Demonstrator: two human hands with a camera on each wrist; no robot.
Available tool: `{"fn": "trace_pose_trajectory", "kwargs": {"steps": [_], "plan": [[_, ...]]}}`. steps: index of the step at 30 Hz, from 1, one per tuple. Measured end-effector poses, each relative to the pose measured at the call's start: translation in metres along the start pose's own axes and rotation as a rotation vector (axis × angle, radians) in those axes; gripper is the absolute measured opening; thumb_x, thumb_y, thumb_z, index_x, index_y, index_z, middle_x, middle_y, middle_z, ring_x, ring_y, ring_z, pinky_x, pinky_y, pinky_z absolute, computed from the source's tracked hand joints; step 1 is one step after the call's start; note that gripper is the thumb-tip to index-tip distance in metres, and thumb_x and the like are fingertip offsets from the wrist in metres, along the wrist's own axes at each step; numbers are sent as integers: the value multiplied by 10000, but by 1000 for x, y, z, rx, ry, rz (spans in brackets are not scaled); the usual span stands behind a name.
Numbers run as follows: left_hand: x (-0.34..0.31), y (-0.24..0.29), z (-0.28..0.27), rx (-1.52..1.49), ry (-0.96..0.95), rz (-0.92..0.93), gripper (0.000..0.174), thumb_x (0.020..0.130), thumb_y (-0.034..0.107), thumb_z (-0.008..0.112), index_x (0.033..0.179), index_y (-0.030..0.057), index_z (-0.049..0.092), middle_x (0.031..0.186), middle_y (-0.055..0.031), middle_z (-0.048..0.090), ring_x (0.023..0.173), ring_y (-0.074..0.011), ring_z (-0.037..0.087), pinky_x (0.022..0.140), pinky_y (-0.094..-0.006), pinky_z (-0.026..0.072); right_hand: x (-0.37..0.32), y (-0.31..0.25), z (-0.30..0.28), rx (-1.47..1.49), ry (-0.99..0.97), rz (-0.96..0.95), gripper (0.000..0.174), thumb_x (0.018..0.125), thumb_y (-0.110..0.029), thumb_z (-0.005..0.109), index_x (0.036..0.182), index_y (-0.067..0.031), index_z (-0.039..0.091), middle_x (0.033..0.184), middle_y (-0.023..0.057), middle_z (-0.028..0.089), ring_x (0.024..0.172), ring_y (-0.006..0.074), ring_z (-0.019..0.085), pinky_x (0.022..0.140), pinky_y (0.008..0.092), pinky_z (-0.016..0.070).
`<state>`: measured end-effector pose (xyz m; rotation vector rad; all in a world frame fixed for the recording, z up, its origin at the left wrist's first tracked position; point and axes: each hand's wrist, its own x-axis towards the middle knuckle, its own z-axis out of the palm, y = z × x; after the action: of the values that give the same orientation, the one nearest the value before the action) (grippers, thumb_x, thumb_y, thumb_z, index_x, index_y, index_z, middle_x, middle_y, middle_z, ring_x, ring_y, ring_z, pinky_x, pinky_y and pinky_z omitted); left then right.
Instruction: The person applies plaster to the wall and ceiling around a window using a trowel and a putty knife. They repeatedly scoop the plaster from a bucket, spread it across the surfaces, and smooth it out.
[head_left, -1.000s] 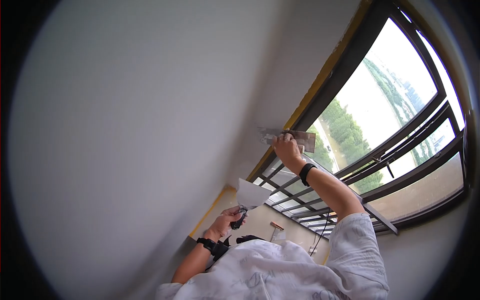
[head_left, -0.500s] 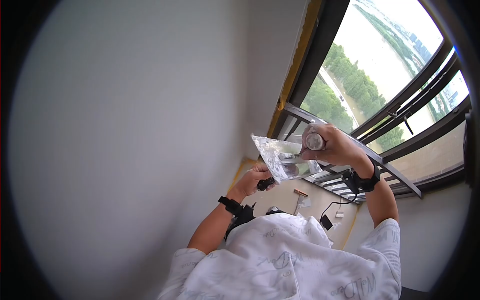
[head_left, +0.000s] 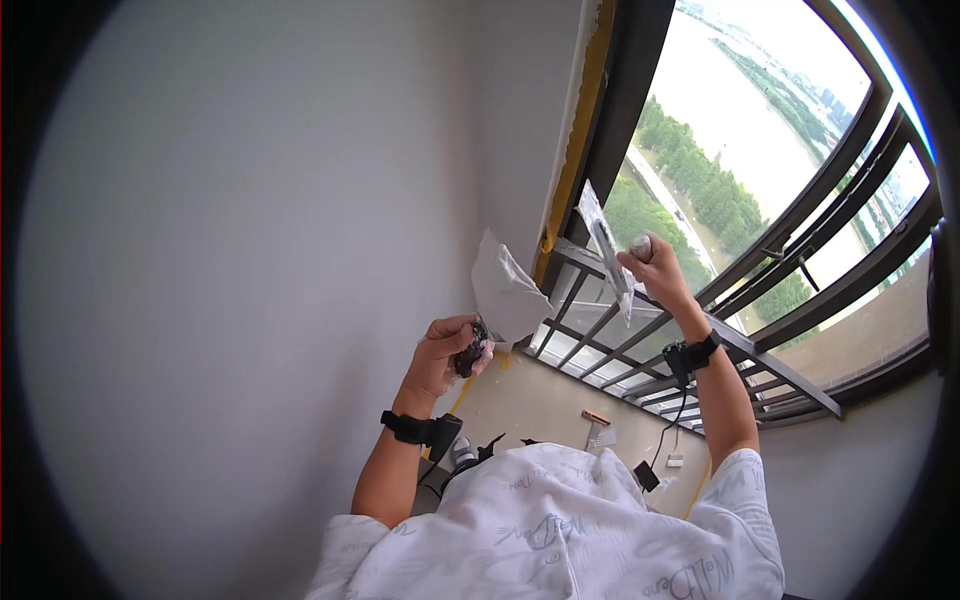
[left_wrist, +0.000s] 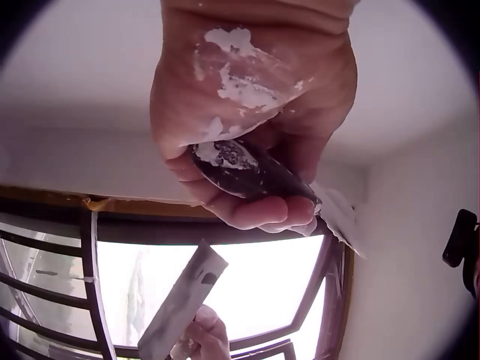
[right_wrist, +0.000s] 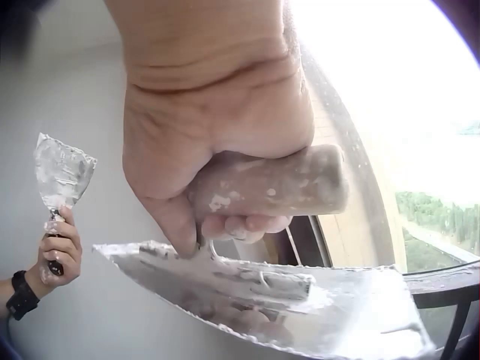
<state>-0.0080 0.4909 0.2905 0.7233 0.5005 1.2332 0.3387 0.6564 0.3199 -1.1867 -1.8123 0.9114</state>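
My left hand [head_left: 436,362] grips the dark handle of a wide putty knife [head_left: 508,290], blade pointing up near the wall. White paste coats the blade, and smears of it mark the palm in the left wrist view. To the right, in front of the window, my right hand [head_left: 662,272] holds a plastering trowel [head_left: 606,248] by its thick round handle [right_wrist: 277,182]. The trowel's steel plate [right_wrist: 352,300] is streaked with white along its edges. A gap separates the two tools in the head view.
A large wall [head_left: 280,220] fills the left side. Yellow tape [head_left: 584,125] runs along the dark window frame [head_left: 630,90]. Below the glass is a metal railing [head_left: 690,365]. An orange-headed tool [head_left: 596,418] lies on the floor, and a cable [head_left: 668,430] hangs from the right wrist.
The trowel left the narrow wall strip beside the window, came down over the putty knife, then moved off to the right and turned edge-on. The putty knife rose.
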Motion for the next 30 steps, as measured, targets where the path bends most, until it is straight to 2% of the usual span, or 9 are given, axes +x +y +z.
{"fn": "trace_pose_trajectory", "kwargs": {"steps": [4,8,12,14,18,20,23,26,30], "plan": [[-20,-19,0,-62,98,-89,350,920,268,653,1135,-7,651,810,-148,631,602,-179,580,538,-277,481,62,-8,42,389,164,-4,231,879,-132,709,798,-71,501,628,-27,500,526,53,468,473,240,374],[-44,-29,-2,-81,160,-99,356,915,267,659,1148,-3,655,812,-140,635,613,-180,585,546,-277,484,105,-2,56,429,207,-85,214,885,-129,699,806,-73,508,618,-29,506,521,61,467,477,239,383],[-71,-30,-3,-110,235,-82,357,914,262,661,1153,-3,659,821,-140,639,620,-187,590,551,-278,492,89,34,78,318,121,-24,228,880,-130,701,803,-68,496,610,-26,492,529,58,465,486,241,384],[-80,-33,-7,-134,266,-58,348,915,248,661,1151,-8,657,833,-146,641,645,-194,597,551,-281,496,66,71,94,276,71,94,235,865,-131,712,797,-66,496,618,-22,483,547,53,455,496,246,377],[-89,-31,-13,-199,239,-74,321,916,202,660,1142,-25,652,871,-161,645,738,-211,616,554,-290,507,0,154,118,20,49,93,225,838,-153,721,791,-73,516,643,-32,467,593,61,440,533,266,378],[-92,-31,-18,-187,255,-61,322,915,202,661,1141,-28,651,874,-164,646,744,-212,617,558,-294,509,-34,127,125,292,80,307,208,868,-184,712,830,-66,545,692,-26,504,645,72,487,581,256,409],[-95,-39,-20,-191,304,-77,336,909,216,670,1139,-28,652,865,-167,648,724,-212,614,563,-297,507,-53,62,132,943,-114,402,304,970,-332,599,1043,-37,614,847,1,577,744,97,558,664,247,453],[-94,-35,-22,-159,274,-123,360,898,239,685,1133,-31,653,839,-162,649,681,-207,606,568,-297,499,-34,3,141,1148,-136,415,376,991,-386,545,1102,-33,618,854,2,579,756,99,559,689,246,452],[-90,-30,-18,-149,230,-148,384,881,249,703,1108,-56,647,803,-146,648,661,-194,600,575,-298,491,29,-61,173,929,71,140,427,989,-419,548,1044,-4,638,815,-18,546,770,57,502,703,229,416]]}}
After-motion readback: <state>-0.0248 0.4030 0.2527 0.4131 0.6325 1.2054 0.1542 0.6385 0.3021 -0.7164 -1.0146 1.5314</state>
